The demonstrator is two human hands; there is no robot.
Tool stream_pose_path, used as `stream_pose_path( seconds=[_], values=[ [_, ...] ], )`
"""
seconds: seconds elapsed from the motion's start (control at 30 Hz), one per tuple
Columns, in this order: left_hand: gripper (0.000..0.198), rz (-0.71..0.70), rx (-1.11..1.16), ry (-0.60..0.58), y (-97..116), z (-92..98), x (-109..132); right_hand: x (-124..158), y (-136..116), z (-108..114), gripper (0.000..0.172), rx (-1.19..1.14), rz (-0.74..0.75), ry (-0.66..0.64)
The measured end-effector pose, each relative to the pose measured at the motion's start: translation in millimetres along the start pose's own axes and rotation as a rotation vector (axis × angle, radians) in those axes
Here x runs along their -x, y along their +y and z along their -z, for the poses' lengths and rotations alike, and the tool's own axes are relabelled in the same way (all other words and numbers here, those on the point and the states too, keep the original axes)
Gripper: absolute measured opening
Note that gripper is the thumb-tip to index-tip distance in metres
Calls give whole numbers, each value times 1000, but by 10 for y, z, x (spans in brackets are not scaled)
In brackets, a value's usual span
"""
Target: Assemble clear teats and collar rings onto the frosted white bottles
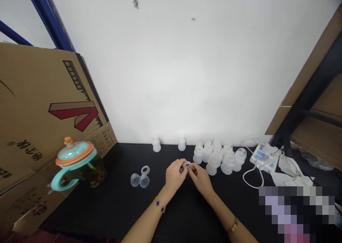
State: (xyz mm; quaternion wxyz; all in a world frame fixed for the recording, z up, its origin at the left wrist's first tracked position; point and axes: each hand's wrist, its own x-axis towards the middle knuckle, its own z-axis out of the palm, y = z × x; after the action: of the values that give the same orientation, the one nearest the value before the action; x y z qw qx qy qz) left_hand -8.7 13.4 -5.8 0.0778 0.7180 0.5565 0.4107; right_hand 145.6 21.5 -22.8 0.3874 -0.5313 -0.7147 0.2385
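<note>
My left hand (175,174) and my right hand (201,180) meet above the black table, fingers closed around a small whitish bottle collar ring (188,164). Part of the ring is hidden by the fingers, so whether anything sits inside it I cannot tell. Left of my hands lie two translucent dome caps (144,181) and another collar ring (145,170), close together. Several capped white baby bottles (213,164) stand grouped to the right of my hands. Two more small white bottles, a left one (156,145) and a right one (181,144), are upright near the wall.
At left, a teal-and-orange lidded jug (74,161) stands before a large cardboard box (40,93). White cables, papers and a white power strip (265,157) lie at right. A white wall (171,75) rises behind the black table (120,207).
</note>
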Motion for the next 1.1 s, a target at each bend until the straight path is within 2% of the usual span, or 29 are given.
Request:
stream_pose_path(
  seconds=[0.2, 0.33, 0.47, 0.63, 1.1],
  values=[
    [23, -10, 77, 15, 1, -9, 8, -3, -23, 27, 36, -15, -1, 9],
    [9, 71, 184, -30, 12, -8, 1, 10, -48, 43, 41, -62, 10, 30],
    [6, 85, 297, -55, 2, -23, -2, 17, -39, 28, 44, -54, 12, 36],
    [13, 52, 278, -49, -13, -32, 0, 20, -27, 16, 43, -63, 15, 40],
    [6, 80, 311, -57, -14, -52, 0, 7, -22, 11, 36, -23, 19, 31]
  ],
)
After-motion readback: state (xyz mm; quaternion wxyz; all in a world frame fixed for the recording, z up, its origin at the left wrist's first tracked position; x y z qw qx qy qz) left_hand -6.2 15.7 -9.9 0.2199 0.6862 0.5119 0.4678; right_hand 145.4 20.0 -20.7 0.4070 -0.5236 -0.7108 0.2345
